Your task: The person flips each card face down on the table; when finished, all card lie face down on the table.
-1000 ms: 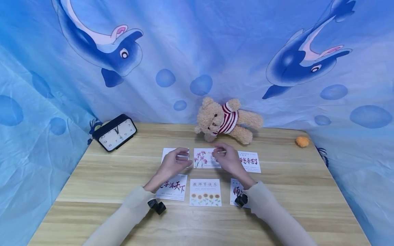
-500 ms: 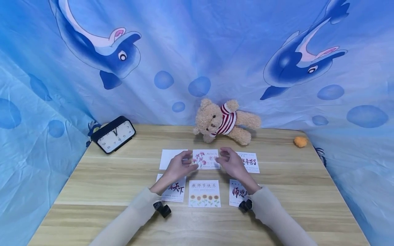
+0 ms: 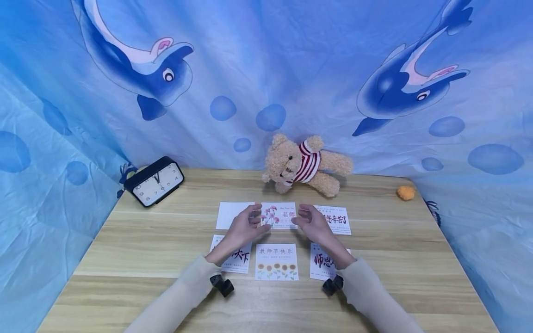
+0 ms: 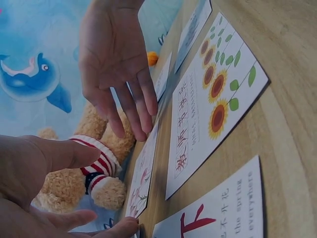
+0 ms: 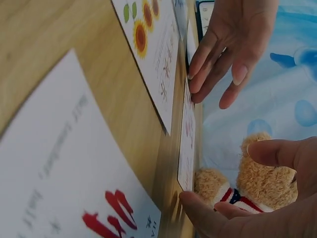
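A white card with pink flowers (image 3: 278,215) lies flat in the middle of the back row. My left hand (image 3: 243,227) is at its left edge and my right hand (image 3: 315,225) at its right edge, palms facing each other. In both wrist views the fingers are loosely bent, with nothing held; whether the fingertips touch the card's edges I cannot tell. A sunflower card (image 3: 276,262) lies in front. Partly behind my left hand are a white card (image 3: 228,215) and a red-lettered card (image 3: 239,262). Near my right hand lie two more red-lettered cards, one at the back (image 3: 339,221).
A teddy bear (image 3: 307,166) in a striped shirt lies along the wooden table's (image 3: 125,259) back edge. At the back left stands a black-framed clock (image 3: 155,181). A small orange object (image 3: 405,192) sits far right. A blue dolphin curtain (image 3: 308,69) hangs behind.
Both hands have come slightly nearer the body around the flower card, and more of its print shows than a second ago. The cards look unmoved on the table.
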Tool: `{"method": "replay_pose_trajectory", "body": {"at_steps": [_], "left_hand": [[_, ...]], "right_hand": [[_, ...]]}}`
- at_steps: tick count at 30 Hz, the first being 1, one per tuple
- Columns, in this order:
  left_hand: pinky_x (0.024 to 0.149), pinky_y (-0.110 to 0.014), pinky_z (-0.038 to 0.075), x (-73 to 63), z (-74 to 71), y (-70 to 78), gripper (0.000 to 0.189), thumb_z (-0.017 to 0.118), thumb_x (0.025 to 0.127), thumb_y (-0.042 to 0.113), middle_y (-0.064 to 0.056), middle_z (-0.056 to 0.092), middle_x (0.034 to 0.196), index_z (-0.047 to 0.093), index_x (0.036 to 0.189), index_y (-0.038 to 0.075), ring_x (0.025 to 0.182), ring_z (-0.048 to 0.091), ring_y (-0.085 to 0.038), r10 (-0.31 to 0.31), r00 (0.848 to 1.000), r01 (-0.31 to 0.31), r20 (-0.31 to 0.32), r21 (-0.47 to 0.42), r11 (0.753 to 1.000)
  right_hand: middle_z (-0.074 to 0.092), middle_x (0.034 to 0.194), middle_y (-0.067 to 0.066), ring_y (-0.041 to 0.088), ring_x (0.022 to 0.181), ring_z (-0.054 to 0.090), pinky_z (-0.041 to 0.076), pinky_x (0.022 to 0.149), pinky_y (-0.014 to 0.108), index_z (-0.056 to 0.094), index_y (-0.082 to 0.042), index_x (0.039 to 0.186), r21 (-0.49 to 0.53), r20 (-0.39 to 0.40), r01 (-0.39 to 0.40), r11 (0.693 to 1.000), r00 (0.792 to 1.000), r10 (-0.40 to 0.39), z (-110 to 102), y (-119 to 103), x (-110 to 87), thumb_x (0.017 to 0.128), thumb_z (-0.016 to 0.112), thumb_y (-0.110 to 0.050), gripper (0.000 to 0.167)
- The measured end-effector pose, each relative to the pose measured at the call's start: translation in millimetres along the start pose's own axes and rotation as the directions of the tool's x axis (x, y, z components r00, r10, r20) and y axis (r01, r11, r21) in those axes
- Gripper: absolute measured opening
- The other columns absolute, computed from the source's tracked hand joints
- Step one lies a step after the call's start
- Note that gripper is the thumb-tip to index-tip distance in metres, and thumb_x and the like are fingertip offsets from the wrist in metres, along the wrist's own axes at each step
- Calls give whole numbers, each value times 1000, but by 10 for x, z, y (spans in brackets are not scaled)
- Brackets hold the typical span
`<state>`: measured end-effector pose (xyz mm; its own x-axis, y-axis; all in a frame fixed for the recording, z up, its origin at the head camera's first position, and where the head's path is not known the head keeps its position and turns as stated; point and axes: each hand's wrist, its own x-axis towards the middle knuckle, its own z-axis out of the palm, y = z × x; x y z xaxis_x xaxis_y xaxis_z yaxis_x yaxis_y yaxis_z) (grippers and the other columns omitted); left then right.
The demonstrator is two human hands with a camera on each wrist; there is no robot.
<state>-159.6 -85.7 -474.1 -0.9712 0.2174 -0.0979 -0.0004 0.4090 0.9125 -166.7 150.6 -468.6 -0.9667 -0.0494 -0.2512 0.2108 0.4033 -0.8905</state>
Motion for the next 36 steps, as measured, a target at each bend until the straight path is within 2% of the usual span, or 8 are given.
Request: {"method": "replay_pose_trajectory", "body": {"at_steps": [10,15,19,22,26,30,36], "left_hand": [[111,-55,53,-12,27,13,73,79,92,22,-28,55,150,45,154,3,134,60,-44,-31,999,32,8,-71,997],[112,-55,52,-12,42,1,73,79,92,23,-27,57,149,46,154,3,133,60,-43,-32,999,32,-5,-73,997],[111,-55,53,-14,60,-9,70,78,92,23,-26,57,148,47,153,4,133,61,-42,-35,999,34,-10,-59,998],[112,-55,52,-13,73,-3,68,77,94,23,-26,57,149,48,152,4,133,60,-42,-36,999,36,-10,-43,998],[113,-56,51,-17,87,21,66,75,96,25,-28,57,149,48,152,4,134,59,-44,-31,1000,31,-4,-17,999],[113,-56,51,-22,102,44,61,71,98,27,-31,56,147,50,150,2,135,59,-46,-8,1000,8,12,2,1000],[112,-55,52,-8,144,86,51,65,103,32,-26,61,145,57,142,2,131,63,-44,37,999,-39,28,58,998]], "right_hand": [[48,157,25,43,145,49,49,117,50,38,1,157,118,28,-21,993,999,17,23,19,-29,99,66,-17,66],[46,156,29,43,142,51,47,119,50,37,5,156,257,32,-45,965,999,38,36,41,-15,100,63,-11,63],[45,155,31,44,140,53,47,119,50,35,7,156,330,32,-71,941,997,64,34,40,10,102,58,-9,60],[48,153,29,43,138,55,51,116,48,36,4,156,347,30,-101,932,995,97,20,32,20,104,57,-10,59],[53,148,26,37,130,62,58,107,40,39,-1,157,360,27,-132,924,991,131,-14,10,17,105,58,-14,57],[58,143,25,29,118,67,61,96,31,40,-4,157,366,36,-123,922,992,119,-52,-29,-2,104,59,-14,58],[62,139,25,22,110,69,63,94,34,44,-5,155,394,39,-82,915,997,72,-81,-103,-17,103,58,-13,55]]}}
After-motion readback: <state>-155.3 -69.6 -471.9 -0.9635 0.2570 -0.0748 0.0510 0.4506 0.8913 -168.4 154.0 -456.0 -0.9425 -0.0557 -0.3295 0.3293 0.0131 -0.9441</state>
